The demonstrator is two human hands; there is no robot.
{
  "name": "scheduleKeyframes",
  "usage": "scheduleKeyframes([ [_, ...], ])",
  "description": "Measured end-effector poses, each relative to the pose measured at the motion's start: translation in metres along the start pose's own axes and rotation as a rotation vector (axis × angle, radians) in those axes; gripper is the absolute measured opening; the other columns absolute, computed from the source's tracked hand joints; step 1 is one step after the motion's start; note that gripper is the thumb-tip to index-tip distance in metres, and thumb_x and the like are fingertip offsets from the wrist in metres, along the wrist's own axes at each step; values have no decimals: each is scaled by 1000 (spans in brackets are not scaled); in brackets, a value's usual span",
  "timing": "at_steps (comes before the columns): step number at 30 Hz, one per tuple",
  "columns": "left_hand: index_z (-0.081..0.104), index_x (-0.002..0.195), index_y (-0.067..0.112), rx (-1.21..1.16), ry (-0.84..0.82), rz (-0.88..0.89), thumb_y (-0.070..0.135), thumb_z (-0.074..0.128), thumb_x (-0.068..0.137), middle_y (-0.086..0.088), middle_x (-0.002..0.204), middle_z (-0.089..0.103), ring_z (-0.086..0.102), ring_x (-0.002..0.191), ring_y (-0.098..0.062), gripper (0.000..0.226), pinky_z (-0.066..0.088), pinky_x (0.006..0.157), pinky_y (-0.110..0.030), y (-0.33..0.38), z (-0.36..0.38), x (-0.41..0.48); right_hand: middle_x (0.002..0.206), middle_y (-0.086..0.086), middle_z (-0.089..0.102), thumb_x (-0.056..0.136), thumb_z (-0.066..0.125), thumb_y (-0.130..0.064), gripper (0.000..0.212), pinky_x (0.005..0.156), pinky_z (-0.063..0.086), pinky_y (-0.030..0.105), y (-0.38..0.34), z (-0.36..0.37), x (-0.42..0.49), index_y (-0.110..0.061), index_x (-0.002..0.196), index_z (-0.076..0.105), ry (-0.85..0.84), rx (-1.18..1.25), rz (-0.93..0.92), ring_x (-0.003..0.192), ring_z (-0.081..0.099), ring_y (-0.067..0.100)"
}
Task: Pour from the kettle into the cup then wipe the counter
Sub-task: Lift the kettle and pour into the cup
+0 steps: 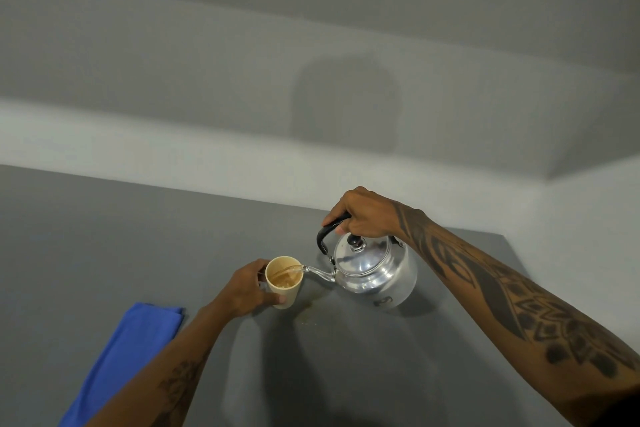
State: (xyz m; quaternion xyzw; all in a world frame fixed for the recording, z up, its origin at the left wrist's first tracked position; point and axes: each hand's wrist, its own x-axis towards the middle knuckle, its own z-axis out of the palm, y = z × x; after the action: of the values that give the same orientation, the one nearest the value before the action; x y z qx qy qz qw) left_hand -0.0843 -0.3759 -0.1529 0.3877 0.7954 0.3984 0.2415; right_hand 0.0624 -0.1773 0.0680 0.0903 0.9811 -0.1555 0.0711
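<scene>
- I see the tan cup (283, 280) mid-counter, liquid streaming in from the tilted silver kettle (374, 270) just right of it.
- A folded blue cloth (128, 354) lies near left; small drips (310, 315) spot the grey counter (104, 253) between cup and kettle.
- My left hand (247, 291) wraps the cup; my right hand (367, 215) grips the kettle's black handle.

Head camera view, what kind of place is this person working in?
Probably a plain kitchen or drinks counter, though little shows. A metal kettle pours into a paper cup on a grey counter in a wall corner, with a blue cloth lying by.
</scene>
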Motion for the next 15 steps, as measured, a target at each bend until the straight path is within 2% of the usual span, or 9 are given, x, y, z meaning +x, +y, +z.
scheduleKeyframes([
  [3,52,115,31,-7,0,-2,32,90,58,11,108,61,60,94,-3,68,46,77,-15,1,0,0,115,3,72,84,68,-11,30,96,52,38,0,-1,1,-18,113,70,-5,-6,-5,104,65,18],
  [11,52,116,32,30,-5,7,37,89,57,13,110,61,61,95,-5,69,48,77,-15,-2,-2,2,115,4,72,84,67,-10,31,95,53,39,-2,-5,4,-18,113,70,-16,-5,-7,103,65,18],
  [15,52,121,28,47,-9,13,40,88,58,8,115,61,61,100,-11,73,51,85,-24,-4,-1,4,114,4,72,83,68,-10,30,94,54,39,-1,-7,4,-17,112,70,-17,-8,-9,102,66,18],
])
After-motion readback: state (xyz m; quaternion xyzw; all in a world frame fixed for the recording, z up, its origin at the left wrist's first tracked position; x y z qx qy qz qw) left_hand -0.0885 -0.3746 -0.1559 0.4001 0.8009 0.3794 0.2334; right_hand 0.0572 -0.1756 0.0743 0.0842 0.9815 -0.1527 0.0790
